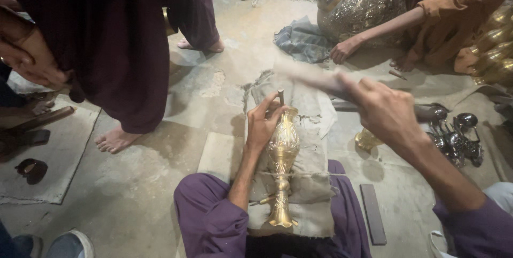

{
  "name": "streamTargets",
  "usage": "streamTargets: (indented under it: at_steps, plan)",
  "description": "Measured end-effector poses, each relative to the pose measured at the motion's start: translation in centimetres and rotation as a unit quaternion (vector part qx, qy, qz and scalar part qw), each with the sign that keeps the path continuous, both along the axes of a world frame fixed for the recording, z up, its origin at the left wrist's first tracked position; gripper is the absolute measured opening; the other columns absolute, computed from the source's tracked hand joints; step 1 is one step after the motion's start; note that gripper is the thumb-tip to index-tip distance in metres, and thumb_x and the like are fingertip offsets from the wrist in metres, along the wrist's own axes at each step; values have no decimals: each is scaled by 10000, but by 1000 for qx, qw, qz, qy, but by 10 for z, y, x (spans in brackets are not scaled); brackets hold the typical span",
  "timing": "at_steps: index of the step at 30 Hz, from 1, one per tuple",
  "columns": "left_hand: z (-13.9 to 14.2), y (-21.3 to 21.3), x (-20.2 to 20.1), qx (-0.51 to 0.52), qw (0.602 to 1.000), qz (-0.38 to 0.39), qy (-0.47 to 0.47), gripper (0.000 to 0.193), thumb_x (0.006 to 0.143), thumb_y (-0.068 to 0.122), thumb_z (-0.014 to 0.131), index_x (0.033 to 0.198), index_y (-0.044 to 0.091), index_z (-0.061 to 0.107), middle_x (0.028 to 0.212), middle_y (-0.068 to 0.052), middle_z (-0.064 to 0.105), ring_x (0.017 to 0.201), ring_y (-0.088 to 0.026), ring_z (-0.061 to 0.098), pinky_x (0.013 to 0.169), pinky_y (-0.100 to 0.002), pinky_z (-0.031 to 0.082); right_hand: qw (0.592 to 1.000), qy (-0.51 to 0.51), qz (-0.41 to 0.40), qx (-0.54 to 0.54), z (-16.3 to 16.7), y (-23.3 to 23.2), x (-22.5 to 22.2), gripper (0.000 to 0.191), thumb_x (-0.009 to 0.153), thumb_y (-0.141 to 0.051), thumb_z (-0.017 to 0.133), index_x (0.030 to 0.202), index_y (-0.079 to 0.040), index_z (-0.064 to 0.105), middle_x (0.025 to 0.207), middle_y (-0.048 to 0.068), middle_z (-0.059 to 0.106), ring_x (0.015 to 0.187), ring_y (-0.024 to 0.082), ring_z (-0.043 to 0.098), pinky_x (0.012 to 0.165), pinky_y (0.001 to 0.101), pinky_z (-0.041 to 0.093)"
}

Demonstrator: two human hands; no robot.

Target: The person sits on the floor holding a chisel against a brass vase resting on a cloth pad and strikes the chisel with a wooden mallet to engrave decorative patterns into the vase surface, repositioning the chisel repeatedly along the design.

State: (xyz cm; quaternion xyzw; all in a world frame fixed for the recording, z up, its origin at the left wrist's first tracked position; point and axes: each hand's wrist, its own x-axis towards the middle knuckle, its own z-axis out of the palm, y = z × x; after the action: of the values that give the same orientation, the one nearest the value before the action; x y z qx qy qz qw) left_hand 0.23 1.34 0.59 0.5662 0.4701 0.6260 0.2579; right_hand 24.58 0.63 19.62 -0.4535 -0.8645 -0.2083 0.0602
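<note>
Concrete floor (149, 194) spreads under everything, cracked and dusty, with a pale mat (59, 156) at the left. Standing on it at the upper left is a person in dark maroon clothes (112, 39), barefoot, bent forward. At the upper right another person in an orange-brown garment (454, 12) sits beside a large embossed silver-coloured vessel (355, 1), 1 hand (344, 49) resting on the floor near a crumpled grey rag (302, 39).

Across the wearer's purple-trousered lap lies a grey cloth-covered pad (310, 183), and on it rests a brass vase (282, 167), lying lengthwise with its flared foot toward the wearer and its mouth pointing away. The left hand (263, 124) sits at the vase's upper body, fingers clenched around a small metal punch (281, 96) that stands upright against the brass. The right hand (387, 114) is raised above and to the right of the vase, fingers clenched on the handle of a hammer (315, 79), blurred by motion.

Right of the lap, a heap of small shiny metal tools (454, 135) lies on the floor, with a small brass piece (367, 140) near it and a dark flat bar (373, 212) beside the knee.
</note>
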Motion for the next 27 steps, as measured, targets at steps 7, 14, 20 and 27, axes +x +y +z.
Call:
streamTargets:
  at_steps: [7, 14, 20, 27]
  plan:
    - [7, -2, -1, 18, 999, -9, 26, 482, 917, 139, 778, 1372, 159, 620, 1006, -113, 792, 889, -186, 786, 714, -332, 643, 998, 37, 46, -9, 7, 6, 8, 622, 922, -175, 672, 1520, -228, 512, 940, 84, 655, 740, 213, 648, 623, 355, 563]
    - [5, 1, -1, 27, 998, 10, 54, 465, 920, 161, 800, 1351, 160, 625, 1007, -107, 793, 880, -186, 788, 693, -328, 655, 997, 21, 67, 27, 0, 7, 15, 625, 950, -143, 667, 1539, -261, 495, 1068, 50, 709, 843, 203, 686, 675, 370, 594]
    - [4, -2, -1, 5, 1000, -4, 17, 488, 893, 164, 801, 1352, 149, 636, 989, -110, 794, 855, -186, 781, 657, -326, 645, 994, 83, 64, 0, -5, 9, 13, 693, 898, -129, 651, 1555, -288, 497, 1135, 39, 699, 850, 178, 684, 703, 334, 591]
    - [7, -3, -1, 2, 1000, -5, 17, 461, 896, 147, 802, 1330, 121, 649, 955, -107, 789, 824, -186, 774, 679, -336, 607, 995, 85, 42, -27, 5, 6, 12, 731, 863, -106, 642, 1553, -281, 479, 1132, 41, 707, 806, 191, 685, 672, 347, 587]
